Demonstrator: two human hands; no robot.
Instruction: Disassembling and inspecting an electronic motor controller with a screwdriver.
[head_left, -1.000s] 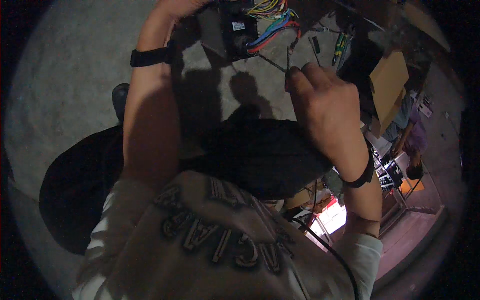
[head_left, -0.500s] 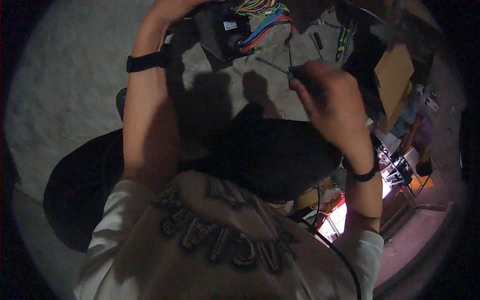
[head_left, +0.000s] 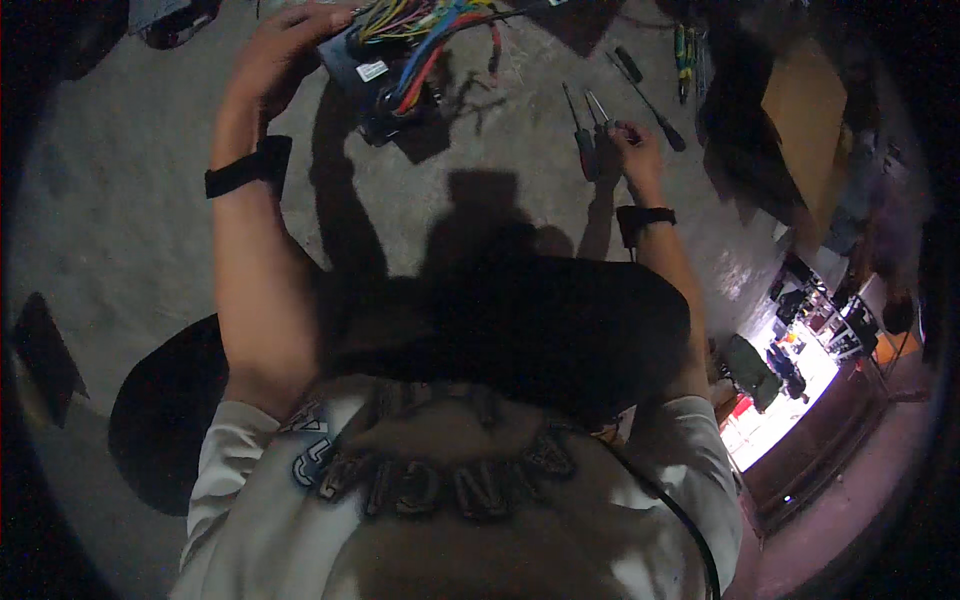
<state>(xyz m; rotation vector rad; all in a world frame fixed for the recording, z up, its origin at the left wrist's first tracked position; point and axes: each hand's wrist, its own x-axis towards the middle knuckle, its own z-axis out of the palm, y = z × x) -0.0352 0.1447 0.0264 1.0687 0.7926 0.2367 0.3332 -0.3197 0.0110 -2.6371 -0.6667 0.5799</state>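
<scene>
My left hand (head_left: 285, 58) reaches to the upper left, its fingers curled on the edge of a black electronics box (head_left: 350, 68). The box bears a small white label and a bundle of coloured wires (head_left: 425, 45), with thick red and blue leads. Over the floor to the right, my right hand (head_left: 638, 152) is closed with its fingertips on a screwdriver (head_left: 597, 105); the thin shaft shows and the handle is mostly hidden. Right beside it lies another screwdriver (head_left: 586, 150) with a dark handle.
A long dark screwdriver (head_left: 660, 118), a short black piece (head_left: 628, 64) and green-yellow pliers (head_left: 683, 65) lie farther right. Beyond them stands a cardboard flap (head_left: 805, 130). Dark items (head_left: 170, 22) sit at the far left. Past a bright opening (head_left: 790, 410) at right, more objects show.
My right hand has moved from beside the wires down to the floor at the right, near the screwdrivers. My left hand stays at the box. The whole view has shifted.
</scene>
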